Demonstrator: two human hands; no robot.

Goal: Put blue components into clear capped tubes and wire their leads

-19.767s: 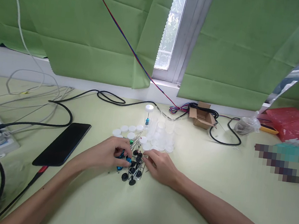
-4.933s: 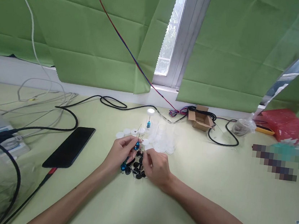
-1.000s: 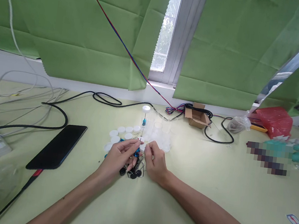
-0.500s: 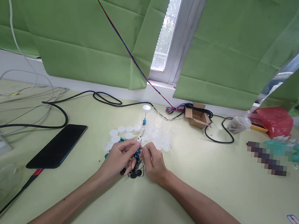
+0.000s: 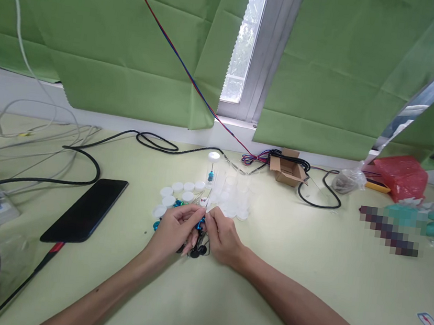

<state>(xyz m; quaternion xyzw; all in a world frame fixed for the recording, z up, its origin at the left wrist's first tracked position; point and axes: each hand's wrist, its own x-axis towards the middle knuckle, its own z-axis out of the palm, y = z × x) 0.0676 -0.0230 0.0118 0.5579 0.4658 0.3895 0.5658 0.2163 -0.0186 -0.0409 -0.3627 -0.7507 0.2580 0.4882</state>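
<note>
My left hand is closed around a small shiny blue part, which shows between its fingers. A thin metal rod sticks up from where the fingertips meet. Against it my right hand is pinched, thumb and forefinger together; what they grip is too small to see. Just below my hands lie several black round-ended pieces with thin metal stems, partly covered by fingers. Other blue parts lie left of my left hand. A capped clear tube stands beyond, with a blue part inside.
White round caps and clear tubes are clustered beyond my hands. A black phone with a cable lies at left. A small open cardboard box, black cables and a red plastic bag are along the back.
Both hands stay together at nearly the same spot, with only slight finger movement. The whole view has shifted slightly.
</note>
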